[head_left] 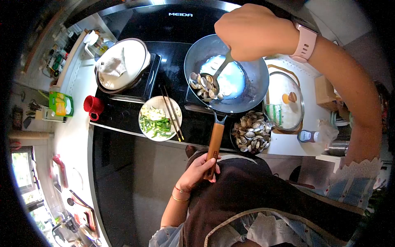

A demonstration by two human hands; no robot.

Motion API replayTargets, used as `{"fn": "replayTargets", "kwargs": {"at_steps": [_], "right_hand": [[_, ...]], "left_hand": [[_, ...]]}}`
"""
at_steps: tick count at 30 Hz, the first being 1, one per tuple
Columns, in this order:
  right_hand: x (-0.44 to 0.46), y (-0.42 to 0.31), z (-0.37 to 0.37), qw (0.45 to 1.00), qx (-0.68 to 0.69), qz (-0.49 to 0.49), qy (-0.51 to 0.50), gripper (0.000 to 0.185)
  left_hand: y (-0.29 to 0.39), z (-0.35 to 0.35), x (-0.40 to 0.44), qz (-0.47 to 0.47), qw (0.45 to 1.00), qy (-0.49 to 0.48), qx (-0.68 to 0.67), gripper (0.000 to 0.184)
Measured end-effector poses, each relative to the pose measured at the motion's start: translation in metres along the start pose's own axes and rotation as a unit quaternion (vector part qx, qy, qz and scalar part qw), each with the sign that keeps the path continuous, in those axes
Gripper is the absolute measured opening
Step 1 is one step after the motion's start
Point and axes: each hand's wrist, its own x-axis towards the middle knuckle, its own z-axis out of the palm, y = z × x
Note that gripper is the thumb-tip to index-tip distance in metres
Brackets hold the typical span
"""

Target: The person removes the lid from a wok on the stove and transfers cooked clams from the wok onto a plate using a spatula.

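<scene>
My left hand (pixel 198 169) is wrapped round the wooden handle (pixel 216 142) of a dark wok (pixel 253 88). Over the wok, my right hand (pixel 253 35) is closed on a metal spatula (pixel 223 66) that points down into the pan. Several clams (pixel 204 85) are gathered at the spatula's head, by the wok's left wall; the head is partly hidden. Shiny pale liquid or glare covers the wok's bottom. Just right of the wok handle sits a heap of clams (pixel 252 133), its container mostly hidden.
Left of the wok stands a plate (pixel 154 136) of chopped greens, with chopsticks (pixel 172 115) across it. A lidded pot (pixel 138 51) with a cloth (pixel 113 64) occupies the left burner. A red mug (pixel 94 108), glass lid (pixel 286 96) and bottle (pixel 307 136) stand around the stove.
</scene>
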Motion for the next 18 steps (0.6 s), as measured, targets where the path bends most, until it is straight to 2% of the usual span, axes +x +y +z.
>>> {"fn": "replayTargets", "kwargs": {"at_steps": [4,10,12,13,15,16,17,18], "right_hand": [[-0.002,-0.003,-0.008,0.999,0.03,-0.009,-0.021,0.019],[0.002,-0.003,0.003,0.999,0.023,-0.016,0.042,0.018],[0.0,-0.002,0.0,0.998,0.034,-0.035,0.047,0.018],[0.0,-0.004,-0.002,0.998,0.034,-0.032,0.048,0.018],[0.001,-0.01,-0.003,1.0,0.0,0.014,0.014,0.018],[-0.001,-0.006,0.0,1.0,0.002,0.016,0.016,0.018],[-0.002,0.0,0.005,0.999,0.014,-0.015,0.048,0.017],[-0.003,0.004,0.009,0.995,0.026,-0.045,0.081,0.017]], "left_hand": [[-0.001,-0.001,0.001,-0.002,1.0,-0.008,-0.005,0.034],[0.0,-0.002,0.0,-0.014,1.0,-0.007,-0.004,0.035],[0.004,-0.005,-0.001,0.018,0.998,0.014,0.055,0.036],[0.005,-0.013,0.003,0.059,0.988,0.078,0.118,0.036],[0.035,-0.019,0.008,0.125,0.944,0.202,0.23,0.037],[0.057,-0.018,0.01,0.188,0.874,0.271,0.357,0.036],[0.077,-0.021,0.017,0.304,0.765,0.307,0.477,0.034],[0.101,-0.023,0.026,0.338,0.713,0.323,0.523,0.029]]}}
